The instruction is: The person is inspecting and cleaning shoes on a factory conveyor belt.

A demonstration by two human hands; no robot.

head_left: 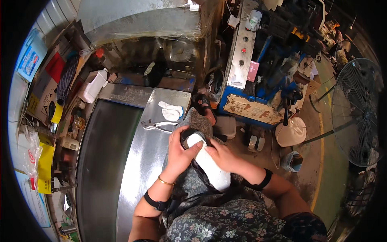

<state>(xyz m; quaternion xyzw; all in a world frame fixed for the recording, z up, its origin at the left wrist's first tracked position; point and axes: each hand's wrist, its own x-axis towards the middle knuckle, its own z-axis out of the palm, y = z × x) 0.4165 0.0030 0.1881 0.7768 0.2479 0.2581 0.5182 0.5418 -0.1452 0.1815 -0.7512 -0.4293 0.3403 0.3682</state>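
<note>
Left hand (179, 151) fingers clamped on the white shoe (209, 163); right hand (221, 155) fingers together — pressing its upper.

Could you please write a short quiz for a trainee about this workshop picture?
1. True or false: both hands touch the white shoe part on the lap.
2. Which tool lies on the steel table beside the left hand: A pliers, B hammer, C brush?
3. Fill in: a large standing ____ is at the right edge.

Key
1. True: the left hand and the right hand both grip the white shoe part.
2. A: metal pliers lie on the steel table.
3. Fan.
</note>
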